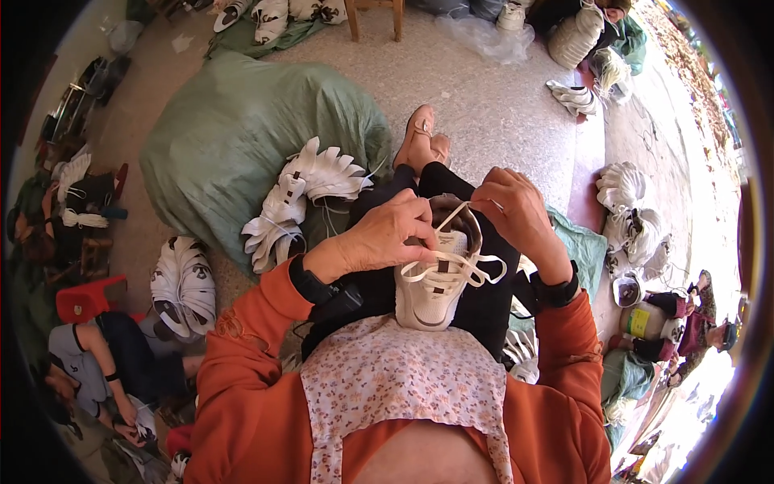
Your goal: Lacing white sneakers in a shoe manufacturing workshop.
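A bulging green woven-fabric sack (pixel 258 121) took up the most floor, slumped ahead of the person's left knee, probably set there to be within reach without crowding the feet. Next in size came the black cloth trousers (pixel 489 319), the thighs held close, seemingly to serve as a workbench. Over them spread a pale cotton apron printed with small flowers (pixel 403 371), likely worn to keep dirt off clothes and work alike.

A fanned bundle of white shoe uppers (pixel 326 179) lay beside the left leg, in front of the sack, perhaps gathered that way so that several could be handled as one.

The off-white sneaker with a brown lining (pixel 430 300) sat in the lap between the thighs, toe toward the apron and opening away — a position that apparently let the legs brace it and freed both hands.

The right hand (pixel 516 211) pinched a strand of the flat cream shoelace (pixel 455 216) above the opening, seemingly to keep it clear of the loops below. The left hand (pixel 387 234) curled over the tongue, its fingertips at the lacing; whether they gripped the lace or merely steadied it — I could not tell.
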A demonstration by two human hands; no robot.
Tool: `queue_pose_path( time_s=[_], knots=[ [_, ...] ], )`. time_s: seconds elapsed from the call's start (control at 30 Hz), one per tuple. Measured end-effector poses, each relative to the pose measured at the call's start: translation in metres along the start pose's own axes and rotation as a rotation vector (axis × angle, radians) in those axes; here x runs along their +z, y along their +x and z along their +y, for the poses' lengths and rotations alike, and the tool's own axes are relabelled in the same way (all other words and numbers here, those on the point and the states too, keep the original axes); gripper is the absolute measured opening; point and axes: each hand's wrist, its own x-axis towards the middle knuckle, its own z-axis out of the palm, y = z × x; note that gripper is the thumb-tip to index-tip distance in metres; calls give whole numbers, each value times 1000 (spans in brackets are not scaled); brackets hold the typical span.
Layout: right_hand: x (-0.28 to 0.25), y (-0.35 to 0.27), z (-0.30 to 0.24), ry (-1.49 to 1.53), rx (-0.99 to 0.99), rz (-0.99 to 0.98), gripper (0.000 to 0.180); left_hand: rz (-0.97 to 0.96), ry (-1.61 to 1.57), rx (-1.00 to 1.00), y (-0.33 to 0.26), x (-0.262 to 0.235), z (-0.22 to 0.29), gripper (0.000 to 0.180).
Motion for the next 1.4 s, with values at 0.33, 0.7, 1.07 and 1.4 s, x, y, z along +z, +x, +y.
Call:
queue_pose_path(
  time_s=[0.33,0.7,1.07,1.4],
  knots=[
    [3,-43,26,61,429,79,11,45,-21,-85,-24,-8,21,18],
    [7,-90,10,971,555,-417,32,34,109,150,26,5,18,17],
    [32,-93,-9,1389,973,-154,22,-111,41,156,58,36,-2,11],
    [39,-108,7,2175,695,-103,21,39,618,250,40,-19,15,6]
  ],
)
